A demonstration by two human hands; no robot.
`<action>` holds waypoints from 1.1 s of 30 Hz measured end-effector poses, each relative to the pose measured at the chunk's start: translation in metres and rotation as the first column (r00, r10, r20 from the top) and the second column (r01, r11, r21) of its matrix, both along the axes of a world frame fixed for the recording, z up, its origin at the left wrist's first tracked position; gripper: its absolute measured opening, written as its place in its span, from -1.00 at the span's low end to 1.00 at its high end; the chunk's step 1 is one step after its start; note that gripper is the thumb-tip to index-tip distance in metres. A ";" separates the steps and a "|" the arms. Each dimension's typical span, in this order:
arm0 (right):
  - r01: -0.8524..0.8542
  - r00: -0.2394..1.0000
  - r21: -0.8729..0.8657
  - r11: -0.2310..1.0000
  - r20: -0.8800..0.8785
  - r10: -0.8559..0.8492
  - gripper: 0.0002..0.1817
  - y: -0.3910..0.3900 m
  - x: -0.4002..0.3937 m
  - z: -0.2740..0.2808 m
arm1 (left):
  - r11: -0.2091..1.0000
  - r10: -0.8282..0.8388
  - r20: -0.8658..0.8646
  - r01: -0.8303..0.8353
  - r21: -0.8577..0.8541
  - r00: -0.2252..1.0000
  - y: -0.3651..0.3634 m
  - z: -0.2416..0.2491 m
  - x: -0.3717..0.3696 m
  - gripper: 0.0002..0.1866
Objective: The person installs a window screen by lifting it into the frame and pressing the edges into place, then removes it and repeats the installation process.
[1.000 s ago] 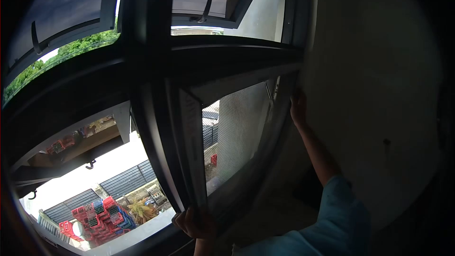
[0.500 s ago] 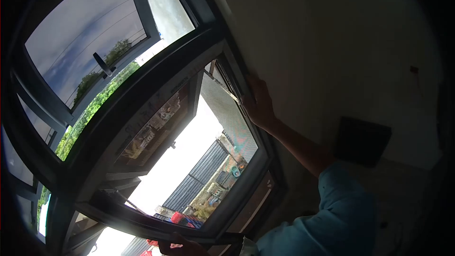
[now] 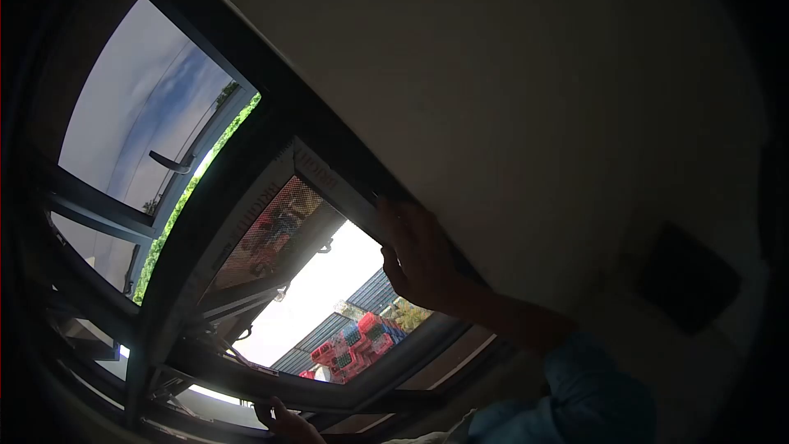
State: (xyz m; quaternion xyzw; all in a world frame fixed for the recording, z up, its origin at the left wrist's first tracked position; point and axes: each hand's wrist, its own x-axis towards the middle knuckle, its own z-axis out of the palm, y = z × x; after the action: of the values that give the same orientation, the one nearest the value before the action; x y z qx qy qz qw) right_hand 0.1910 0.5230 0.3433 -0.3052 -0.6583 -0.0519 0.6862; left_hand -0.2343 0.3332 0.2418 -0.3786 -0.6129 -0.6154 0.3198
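Observation:
A dark-framed window screen [image 3: 325,395] fills the lower middle, tilted in view. Strips with red lettering run along its upper frame, and fine mesh [image 3: 265,237] shows on its left part. My right hand [image 3: 417,259] grips the screen's right side member, its thumb on the inner edge and its fingers against the outer edge by the wall. At the bottom, my left hand [image 3: 286,423] has its fingertips on the lower frame member; much of this hand is in shadow or cut off.
Above left, an outward-opened window sash [image 3: 136,127] carries a handle [image 3: 169,162]. A pale wall [image 3: 526,107] adjoins the window frame on the right. A dark box-like object [image 3: 689,277] is further right. Outside stand red and blue crates [image 3: 355,347] and a ribbed metal fence [image 3: 374,292].
My view has shifted and tilted against the window. My right hand appears lower along the side member, its thumb now over the inner edge. The stacked crates outside show more fully.

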 end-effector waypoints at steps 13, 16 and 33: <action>-0.144 0.980 -0.008 0.990 -0.137 0.142 -0.25 0.006 -0.002 -0.013 | 0.990 -0.004 0.115 0.020 -0.141 0.993 -0.012 0.019 0.019 -0.80; -0.175 0.974 0.006 0.985 -0.147 0.174 -0.24 0.007 0.000 -0.016 | 0.990 0.009 0.148 0.012 -0.137 0.989 -0.009 0.026 0.028 -0.81; -0.207 0.973 -0.018 0.978 -0.108 0.204 -0.28 0.003 0.003 -0.034 | 0.980 0.092 0.230 -0.047 -0.196 0.969 -0.009 0.030 0.041 -0.76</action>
State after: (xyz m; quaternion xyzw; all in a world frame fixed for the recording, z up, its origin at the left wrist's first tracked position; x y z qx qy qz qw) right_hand 0.1940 0.5257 0.3092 -0.2479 -0.6498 0.0451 0.7171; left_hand -0.1930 0.3245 0.2716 -0.3089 -0.7153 -0.5838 0.2281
